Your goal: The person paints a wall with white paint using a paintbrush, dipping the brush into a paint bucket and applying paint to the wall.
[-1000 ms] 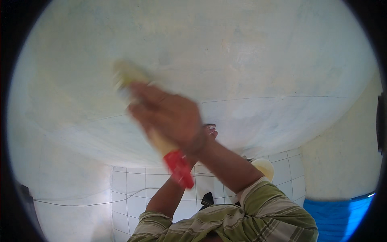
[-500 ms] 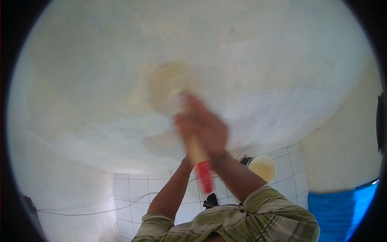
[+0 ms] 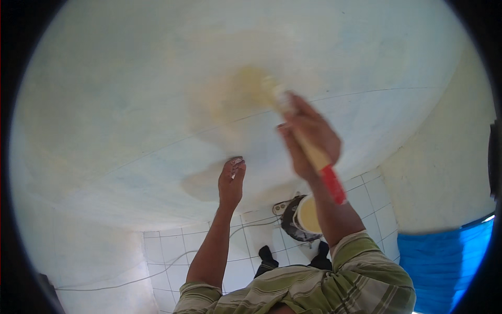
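Observation:
My right hand (image 3: 314,138) is wrapped round the wooden handle of a paintbrush (image 3: 309,148), whose butt end is red. The brush slants up and left to the pale wall (image 3: 157,83); its head is blurred against a yellowish patch (image 3: 246,86), so contact cannot be told. Lower and to the left, my left hand (image 3: 230,180) is raised near the wall with its fingers curled in and whitish smears on the fingertips. Nothing shows in it.
On the white tiled floor (image 3: 246,269) a bucket (image 3: 309,215) of cream paint stands by a dark round thing (image 3: 294,222) and a socket strip (image 3: 281,208). A grey cable (image 3: 196,251) runs left. Blue cloth (image 3: 429,256) hangs at the right.
My right hand has swung right and a little up with the paintbrush. My left hand, mostly hidden behind it before, now shows apart from it on the left.

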Motion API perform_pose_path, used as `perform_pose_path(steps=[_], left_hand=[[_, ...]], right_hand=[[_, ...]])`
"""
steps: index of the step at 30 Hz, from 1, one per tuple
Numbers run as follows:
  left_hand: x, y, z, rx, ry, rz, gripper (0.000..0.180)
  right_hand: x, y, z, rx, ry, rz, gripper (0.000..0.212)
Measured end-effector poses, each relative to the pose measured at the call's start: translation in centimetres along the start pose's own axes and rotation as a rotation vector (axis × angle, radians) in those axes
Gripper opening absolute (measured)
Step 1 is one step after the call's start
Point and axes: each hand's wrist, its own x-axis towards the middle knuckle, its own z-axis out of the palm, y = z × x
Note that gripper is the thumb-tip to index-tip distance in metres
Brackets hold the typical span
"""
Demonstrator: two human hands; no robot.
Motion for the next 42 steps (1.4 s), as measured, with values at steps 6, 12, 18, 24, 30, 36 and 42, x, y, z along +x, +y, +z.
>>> perform_pose_path(steps=[6,12,18,24,30,36,42], left_hand=[[-1.8,-1.1,7.6,-0.027,0.180,-0.016,0.031],[-7.8,-8.7,14.3,0.270,0.051,-0.263,0.039],[-14.5,-18.1,18.6,0.587,-0.209,-0.459,0.062],[-18.7,-20.7,18.8,0.495,-0.301,-0.543,0.051],[-18.7,-21.1,19.5,0.314,-0.285,-0.653,0.047],[-19.7,-24.3,18.1,0.418,-0.315,-0.334,0.045],[-17.8,-20.1,19.7,0.133,-0.276,-0.807,0.048]], right_hand=[[-2.7,8.8,-14.6,0.250,0.218,0.255,0.021],[-14.2,12.6,-21.7,0.526,-0.293,1.258,0.023],[-28.6,13.0,-18.6,0.260,-1.129,1.027,0.027],[-38.3,12.5,-13.9,0.079,-1.680,0.670,0.031],[-44.5,14.4,-12.3,0.062,-1.679,0.659,0.029],[-45.4,14.1,-10.2,0.011,-1.799,0.734,0.029],[-48.0,15.3,-12.5,0.009,-1.634,0.954,0.031]])
